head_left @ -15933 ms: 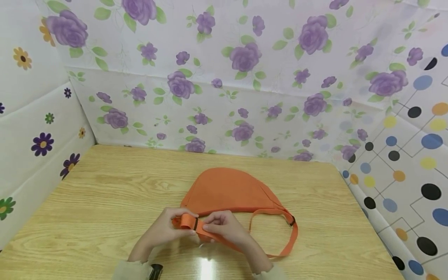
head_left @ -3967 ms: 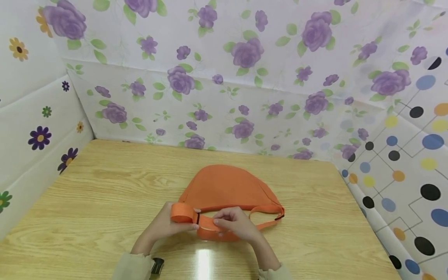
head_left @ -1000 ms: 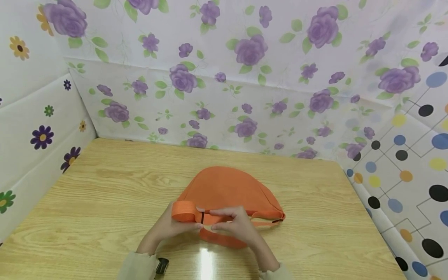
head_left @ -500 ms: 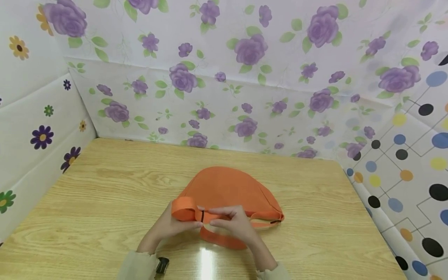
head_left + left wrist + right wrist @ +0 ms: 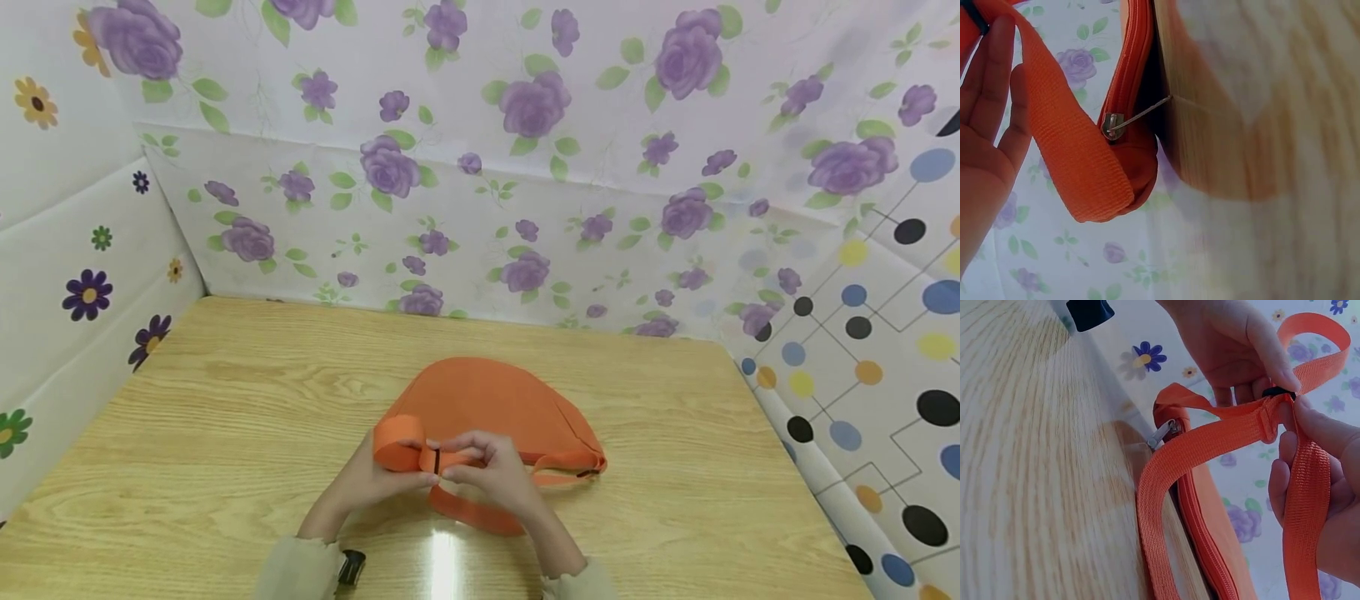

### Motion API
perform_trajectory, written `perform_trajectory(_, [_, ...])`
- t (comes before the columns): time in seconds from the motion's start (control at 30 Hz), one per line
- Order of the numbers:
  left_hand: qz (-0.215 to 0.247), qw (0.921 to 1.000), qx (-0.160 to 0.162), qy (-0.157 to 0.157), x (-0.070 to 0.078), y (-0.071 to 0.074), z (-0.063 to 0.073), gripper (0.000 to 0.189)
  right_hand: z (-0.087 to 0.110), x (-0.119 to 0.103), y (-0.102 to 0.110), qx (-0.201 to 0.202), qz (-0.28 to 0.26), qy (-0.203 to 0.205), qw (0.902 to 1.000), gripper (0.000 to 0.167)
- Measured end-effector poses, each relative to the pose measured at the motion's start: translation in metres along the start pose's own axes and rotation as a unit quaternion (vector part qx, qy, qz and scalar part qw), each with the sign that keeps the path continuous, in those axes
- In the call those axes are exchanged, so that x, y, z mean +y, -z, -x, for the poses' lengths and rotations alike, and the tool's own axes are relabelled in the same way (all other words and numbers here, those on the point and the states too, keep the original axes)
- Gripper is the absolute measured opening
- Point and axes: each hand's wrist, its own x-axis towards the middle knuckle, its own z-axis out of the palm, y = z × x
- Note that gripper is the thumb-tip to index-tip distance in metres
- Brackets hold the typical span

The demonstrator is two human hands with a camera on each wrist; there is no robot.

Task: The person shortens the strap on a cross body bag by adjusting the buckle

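Observation:
An orange waist bag lies on the table, its curved side toward the back wall. A black strap slider sits on its orange strap, which forms a raised loop left of the slider. My left hand grips the strap at the slider, thumb in front. From the right, my right hand pinches the strap just beside the slider; its fingertips nearly meet the left ones. A metal zipper pull hangs at the bag's end in the left wrist view.
The wood-grain table reaches to a flower-printed back wall. A dotted sheet bounds the right side. A small black object sits by the left cuff. A second strap buckle lies at the bag's right end.
Strap has passed through the slider: the left loop has grown and the right-hand slack has shrunk. In the last second, my right fingers have closed on the strap beside the slider.

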Motion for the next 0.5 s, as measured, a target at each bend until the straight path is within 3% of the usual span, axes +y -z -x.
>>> perform_trajectory(0.23, [-0.014,0.9998,-0.004,0.011,0.001,0.001,-0.001,0.027,0.002,-0.002,0.000,0.016,0.027,-0.059,0.9978,0.034])
perform_trajectory(0.5, [-0.044,0.9984,0.018,0.031,0.004,0.000,0.000,0.030,0.008,-0.027,0.003,-0.002,0.086,-0.075,0.9935,0.015])
